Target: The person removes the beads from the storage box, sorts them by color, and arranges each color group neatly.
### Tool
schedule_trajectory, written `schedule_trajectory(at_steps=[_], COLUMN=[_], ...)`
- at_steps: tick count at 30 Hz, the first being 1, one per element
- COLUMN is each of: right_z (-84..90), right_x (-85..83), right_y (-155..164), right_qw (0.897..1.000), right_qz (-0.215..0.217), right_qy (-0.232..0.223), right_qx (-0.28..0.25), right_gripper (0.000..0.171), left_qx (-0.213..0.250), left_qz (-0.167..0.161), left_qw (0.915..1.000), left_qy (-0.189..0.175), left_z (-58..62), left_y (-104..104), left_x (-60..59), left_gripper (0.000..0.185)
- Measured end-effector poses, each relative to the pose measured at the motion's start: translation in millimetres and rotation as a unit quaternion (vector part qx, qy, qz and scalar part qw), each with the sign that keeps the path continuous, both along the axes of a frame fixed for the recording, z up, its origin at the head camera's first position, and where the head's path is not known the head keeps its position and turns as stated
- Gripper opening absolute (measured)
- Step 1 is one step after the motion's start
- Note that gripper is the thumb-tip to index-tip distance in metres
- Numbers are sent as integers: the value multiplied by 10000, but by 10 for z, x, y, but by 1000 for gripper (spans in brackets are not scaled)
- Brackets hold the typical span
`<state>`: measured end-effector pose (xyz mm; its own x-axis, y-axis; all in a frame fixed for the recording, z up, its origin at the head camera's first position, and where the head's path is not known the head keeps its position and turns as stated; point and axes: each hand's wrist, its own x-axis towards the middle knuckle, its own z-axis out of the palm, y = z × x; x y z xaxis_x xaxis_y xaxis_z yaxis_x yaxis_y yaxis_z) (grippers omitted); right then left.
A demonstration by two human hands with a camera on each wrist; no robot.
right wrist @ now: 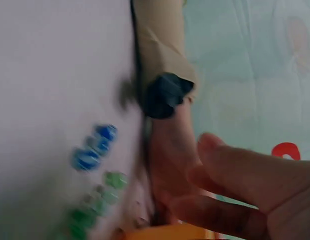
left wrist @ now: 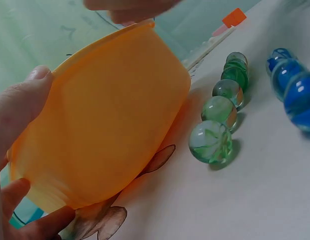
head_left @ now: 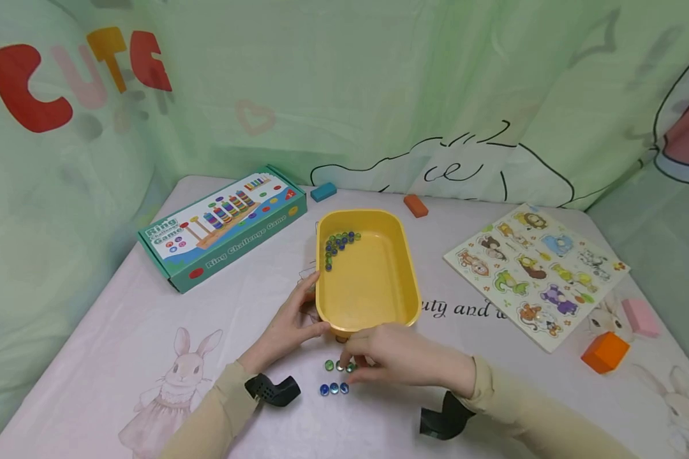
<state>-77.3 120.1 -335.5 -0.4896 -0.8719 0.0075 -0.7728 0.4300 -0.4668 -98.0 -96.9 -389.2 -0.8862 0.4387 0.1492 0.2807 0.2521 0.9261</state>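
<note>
Item 1, yellow plastic tub (head_left: pixel 404 268): oblong, upright, centre of tabletop; near end rests close to both hands. Inside, far-left corner: cluster of blue & green glass marbles (head_left: pixel 337 243) along the wall.

Item 2, left hand (head_left: pixel 289 325): grips near-left corner of tub, thumb up by the rim, fingers curled lower on the outer wall. Left wrist view shows thumb (left wrist: pixel 24 95) pressed to the tub's side & fingertips under its lower edge.

Item 3, right hand (head_left: pixel 399 360): palm down, just in front of tub's near end, fingertips on/at the row of green marbles (head_left: pixel 339 366). Fingers bent; whether a marble is pinched: cannot tell, fingertips hide it & right wrist view is blurred.

Item 4, loose marbles on cloth: green row, several pcs, touching one another, just beside the tub's near end; blue marbles (head_left: pixel 333 388), 3 pcs, in a row nearer the person, close to green row but apart.

Item 5, surroundings: pink printed tablecloth (head_left: pixel 120 357) w/ rabbit drawings. Ring Challenge Game box (head_left: pixel 224 226) left of tub, well apart. Animal peg puzzle board (head_left: pixel 536 271) to the right. Blocks: teal block (head_left: pixel 323 191) & orange-red block (head_left: pixel 416 205) beyond tub; orange cube (head_left: pixel 605 352) & pink block (head_left: pixel 641 317) at right edge, near puzzle. Green printed curtain (head_left: pixel 344 89) behind.
</note>
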Motion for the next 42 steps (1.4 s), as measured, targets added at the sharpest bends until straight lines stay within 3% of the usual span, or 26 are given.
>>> schedule_trajectory(at_steps=[5, 9, 20, 29, 33, 42], right_z=[230, 343, 290, -2, -116, -193], right_x=[-247, -484, -1035, -1292, -1368, -1444], right_y=[-18, -36, -151, -237, -306, -484], right_qw=[9961, 9916, 9809, 9807, 9727, 9613], right_qz=[122, 130, -442, -1409, -1848, -2120], right_qy=[-783, -1132, -1525, -908, -573, -83], right_qx=[395, 607, 1120, 1010, 1279, 1759], right_gripper=[14, 12, 15, 7, 10, 21], left_qx=[-27, -40, -60, -13, 25, 7], left_qz=[28, 57, 42, -20, -32, -51], left_qw=[10000, 10000, 9999, 9998, 9999, 9999], left_qy=[-6, -29, -144, -200, -158, -105], left_z=[-10, -23, -25, -35, -42, -65], left_y=[-10, -10, -14, -22, -31, -22], left_x=[3, 4, 3, -9, -15, -25], left_gripper=[82, 82, 82, 82, 83, 83])
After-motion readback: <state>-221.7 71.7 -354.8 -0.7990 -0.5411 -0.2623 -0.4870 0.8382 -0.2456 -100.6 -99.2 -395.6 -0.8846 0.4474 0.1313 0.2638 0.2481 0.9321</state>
